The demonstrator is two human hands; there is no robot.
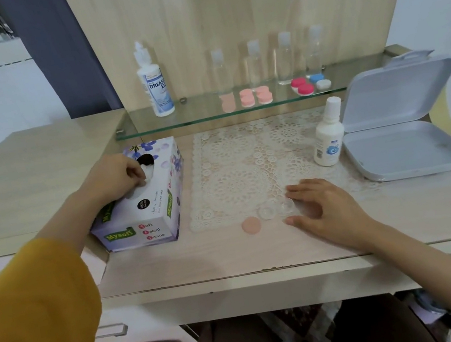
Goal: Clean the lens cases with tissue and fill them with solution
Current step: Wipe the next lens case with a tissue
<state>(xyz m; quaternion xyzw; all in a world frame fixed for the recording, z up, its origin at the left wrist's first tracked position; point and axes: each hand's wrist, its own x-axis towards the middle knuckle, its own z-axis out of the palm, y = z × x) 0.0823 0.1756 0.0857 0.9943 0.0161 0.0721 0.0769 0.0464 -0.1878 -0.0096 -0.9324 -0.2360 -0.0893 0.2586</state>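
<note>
Broadly, a pale wooden surface [233,257] fills the middle of the frame, with a white lace mat [236,169] spread across it. At the right sits a white hinged box [404,151], its lid standing open. Left of the mat lies a purple flowered tissue box [147,214], printed "Mysoft" in green and "Soft Facial Tissue" on its near end. The left hand [116,175] rests on top of the box, its fingers pinching the white tissue [146,172] at the slot.

The right hand [323,204] lies flat at the mat's lower right edge, fingers spread. Just beside its fingertips is the clear lens case [276,208], both wells uncapped; whether they touch it I cannot tell. A round pink cap [251,225] lies left of the case.

Along the upper centre a glass shelf [201,111] carries a tall white bottle [155,89] labelled "DREAM EY", the rest curving out of sight, four clear bottles [255,63] and pink, red and blue lens cases [302,87]. A small white bottle [327,134] stands by the box; its label is too blurred to read.
</note>
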